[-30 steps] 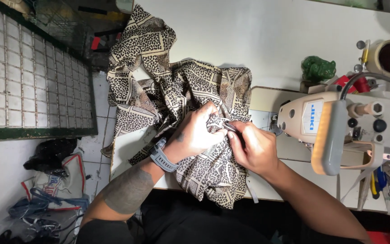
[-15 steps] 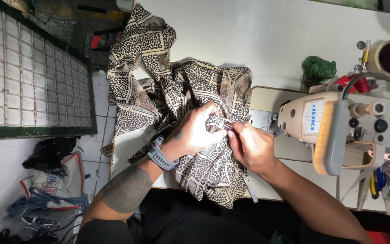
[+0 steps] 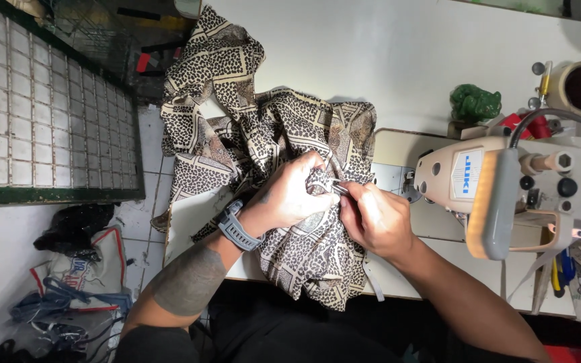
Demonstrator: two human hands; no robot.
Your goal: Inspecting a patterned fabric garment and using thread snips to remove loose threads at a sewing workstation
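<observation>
Head view: patterned fabric [image 3: 284, 134] bunched under left hand [image 3: 290, 195], right hand [image 3: 378, 218] pinching.

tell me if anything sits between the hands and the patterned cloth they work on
Nothing visible does. The left hand grips a fold of the black-and-cream leopard-patterned fabric directly, and the right hand pinches a small metal tool against the same fold.

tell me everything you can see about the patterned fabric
The patterned fabric is thin, soft-looking cloth, cream with dark leopard-like spots and banded borders. It lies crumpled on the white sewing table, trailing over the near edge. The left hand bunches a fold while the right hand works on it with a small metal tool.
</observation>
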